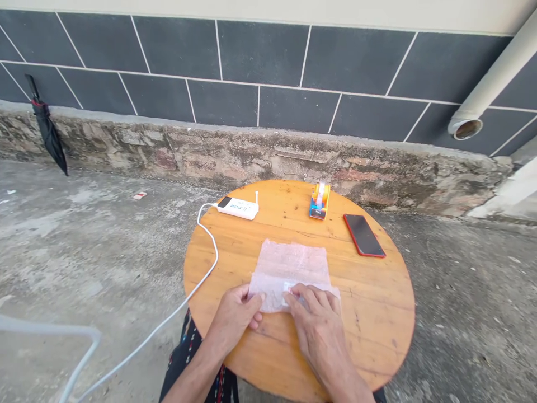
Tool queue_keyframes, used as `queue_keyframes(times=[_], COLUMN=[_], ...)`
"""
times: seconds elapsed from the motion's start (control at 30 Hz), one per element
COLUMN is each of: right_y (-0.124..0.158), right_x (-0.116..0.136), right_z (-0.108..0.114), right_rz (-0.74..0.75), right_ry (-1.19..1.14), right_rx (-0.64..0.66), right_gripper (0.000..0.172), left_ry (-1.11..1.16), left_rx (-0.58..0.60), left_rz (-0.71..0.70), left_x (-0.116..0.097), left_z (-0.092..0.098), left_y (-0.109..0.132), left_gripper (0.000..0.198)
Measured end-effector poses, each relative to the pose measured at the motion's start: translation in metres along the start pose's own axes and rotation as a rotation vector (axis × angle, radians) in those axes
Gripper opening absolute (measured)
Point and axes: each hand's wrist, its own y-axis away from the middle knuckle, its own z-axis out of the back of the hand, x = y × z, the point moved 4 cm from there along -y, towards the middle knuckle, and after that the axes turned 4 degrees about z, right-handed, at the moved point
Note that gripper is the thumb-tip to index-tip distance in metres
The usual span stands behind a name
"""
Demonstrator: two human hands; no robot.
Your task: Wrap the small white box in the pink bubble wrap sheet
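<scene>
A sheet of pinkish-white bubble wrap (289,263) lies on a round wooden table (377,313), its near edge folded over something small that I cannot make out. My left hand (235,316) pinches the near left corner of the wrap, thumb on top and fingers curled. My right hand (316,319) presses flat on the folded near right part, fingers stretched and spread over it.
At the table's far side sit a white power bank (238,207) with a white cable (210,257) trailing off left, an orange and blue tape dispenser (319,200) and a red-edged phone (364,235). A folded umbrella (48,129) leans on the wall; a drain pipe (482,101) hangs right.
</scene>
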Motion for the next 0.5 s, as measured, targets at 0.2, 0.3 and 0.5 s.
queue_keyframes(times=[0.2, 0.3, 0.5], right_y=[-0.001, -0.002, -0.002], right_x=[0.001, 0.002, 0.002], right_z=[-0.001, 0.0, 0.001], right_rz=[-0.011, -0.012, -0.007], right_ry=[-0.017, -0.004, 0.006], right_rx=[0.007, 0.015, 0.012], right_gripper=[0.033, 0.033, 0.033], left_ry=[0.2, 0.329, 0.284], left_rx=[-0.043, -0.037, 0.045], left_rz=[0.006, 0.077, 0.076], left_x=[-0.004, 0.0, 0.003], left_z=[-0.007, -0.007, -0.006], left_y=[0.003, 0.011, 0.019], left_gripper=[0.047, 0.069, 0.043])
